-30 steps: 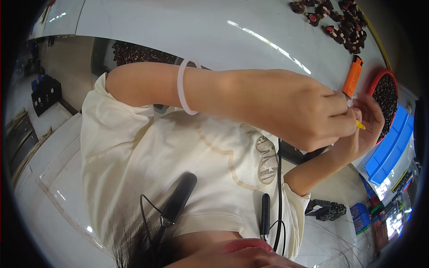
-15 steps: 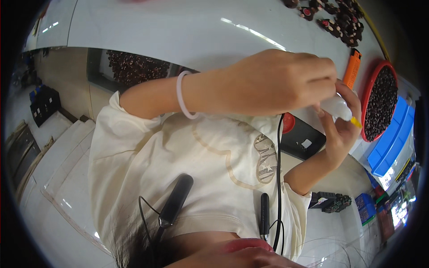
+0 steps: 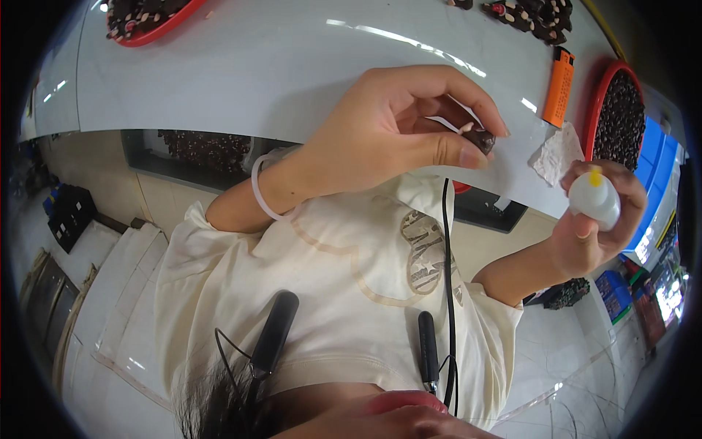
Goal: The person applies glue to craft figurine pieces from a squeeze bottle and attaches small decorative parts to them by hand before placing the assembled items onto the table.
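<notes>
- A small dark bead [image 3: 484, 139] is pinched between thumb and fingertips of the left hand [image 3: 395, 128], raised in front of the pale grey table [image 3: 256, 80].
- The left fingers are curled tightly round the bead, and a thin pale sliver is seen poking out beside it; what that sliver is cannot be told.
- A white bangle [image 3: 261, 192] is worn on the left wrist.
- A small white squeeze bottle with a yellow tip [image 3: 594, 197] is gripped in the right hand [image 3: 596, 223], tip up, fingers wrapped round its body.
- The two hands are held well apart, the bottle lower and to the right of the bead.
- An orange lighter [image 3: 560, 86] is seen lying on the table, just beside a red tray of dark beads [image 3: 620, 117].
- A crumpled white tissue [image 3: 557, 154] is spotted near the table edge, between the lighter and the right hand.
- Finished dark bead pieces [image 3: 534, 14] are scattered at the far edge, and a second red tray [image 3: 150, 18] is caught at the upper left.
- A cream T-shirt [image 3: 322, 293] is worn, with a black cable [image 3: 447, 278] hanging down its front.
</notes>
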The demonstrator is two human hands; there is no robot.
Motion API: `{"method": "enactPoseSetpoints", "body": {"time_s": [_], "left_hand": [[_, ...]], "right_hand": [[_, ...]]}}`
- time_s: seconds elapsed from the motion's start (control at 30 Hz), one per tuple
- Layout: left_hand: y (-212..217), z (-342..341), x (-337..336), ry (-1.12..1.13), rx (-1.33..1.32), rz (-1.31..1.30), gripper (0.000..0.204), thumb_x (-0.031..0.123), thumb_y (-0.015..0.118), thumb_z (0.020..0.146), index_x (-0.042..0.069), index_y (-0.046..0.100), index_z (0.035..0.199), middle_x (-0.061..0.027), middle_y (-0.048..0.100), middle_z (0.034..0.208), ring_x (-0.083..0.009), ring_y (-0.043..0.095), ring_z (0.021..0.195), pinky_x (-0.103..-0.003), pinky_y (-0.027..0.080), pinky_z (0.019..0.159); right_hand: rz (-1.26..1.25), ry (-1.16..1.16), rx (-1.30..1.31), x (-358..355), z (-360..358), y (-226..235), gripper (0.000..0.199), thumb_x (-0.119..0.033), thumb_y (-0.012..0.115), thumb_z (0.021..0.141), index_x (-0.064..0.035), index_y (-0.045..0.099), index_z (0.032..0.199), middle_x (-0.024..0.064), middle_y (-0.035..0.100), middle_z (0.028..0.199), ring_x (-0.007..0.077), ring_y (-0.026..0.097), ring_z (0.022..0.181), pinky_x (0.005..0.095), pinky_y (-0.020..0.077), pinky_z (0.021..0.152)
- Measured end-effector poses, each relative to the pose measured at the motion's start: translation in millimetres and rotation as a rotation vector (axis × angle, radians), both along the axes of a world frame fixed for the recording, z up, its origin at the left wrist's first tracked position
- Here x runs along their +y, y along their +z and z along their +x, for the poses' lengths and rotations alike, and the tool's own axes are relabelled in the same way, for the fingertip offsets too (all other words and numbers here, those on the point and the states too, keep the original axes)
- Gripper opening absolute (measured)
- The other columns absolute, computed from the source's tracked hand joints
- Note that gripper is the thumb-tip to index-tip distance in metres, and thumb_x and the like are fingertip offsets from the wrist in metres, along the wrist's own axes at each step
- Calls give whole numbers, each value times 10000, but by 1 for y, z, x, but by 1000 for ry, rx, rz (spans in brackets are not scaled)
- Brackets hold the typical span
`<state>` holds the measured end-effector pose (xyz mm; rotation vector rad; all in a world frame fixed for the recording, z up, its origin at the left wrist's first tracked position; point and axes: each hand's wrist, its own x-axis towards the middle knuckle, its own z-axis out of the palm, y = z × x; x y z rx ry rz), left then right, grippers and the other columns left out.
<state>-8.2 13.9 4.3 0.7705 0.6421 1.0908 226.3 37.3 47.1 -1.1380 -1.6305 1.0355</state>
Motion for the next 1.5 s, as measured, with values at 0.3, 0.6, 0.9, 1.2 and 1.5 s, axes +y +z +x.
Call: {"method": "enactPoseSetpoints", "body": {"time_s": [0.3,0.6,0.9,1.2,1.5], "left_hand": [[-5,0,4,34,-46,48,240,63,620,761,-25,530,966,-172,543,1016,-191,598,827,-273,512,743],[-1,2,2,9,-91,-17,220,40,582,788,-45,493,970,-212,550,993,-226,609,834,-305,538,723],[0,3,2,0,-111,-47,217,43,577,788,-51,493,965,-224,570,966,-251,616,833,-310,544,713],[0,2,3,-26,-122,-42,227,66,579,791,-52,483,960,-243,568,973,-265,631,790,-304,548,683],[0,1,3,-30,-162,-64,231,85,587,791,-40,489,959,-233,574,959,-247,629,795,-294,541,684]], "right_hand": [[159,175,298,13,8,-3,641,-477,651,692,-9,437,1074,155,492,899,246,528,776,293,467,638],[138,58,69,11,-2,5,505,-307,653,620,-65,499,1035,125,523,903,271,551,851,395,523,686],[297,112,48,4,-4,8,492,-217,644,580,-52,499,1021,157,515,851,303,563,775,353,544,611],[327,169,89,3,-6,6,480,-199,629,563,-52,496,1000,119,520,839,288,545,816,365,539,656],[331,-52,175,-1,-9,1,462,-241,656,637,6,465,978,132,509,777,271,535,734,343,505,635]]}}
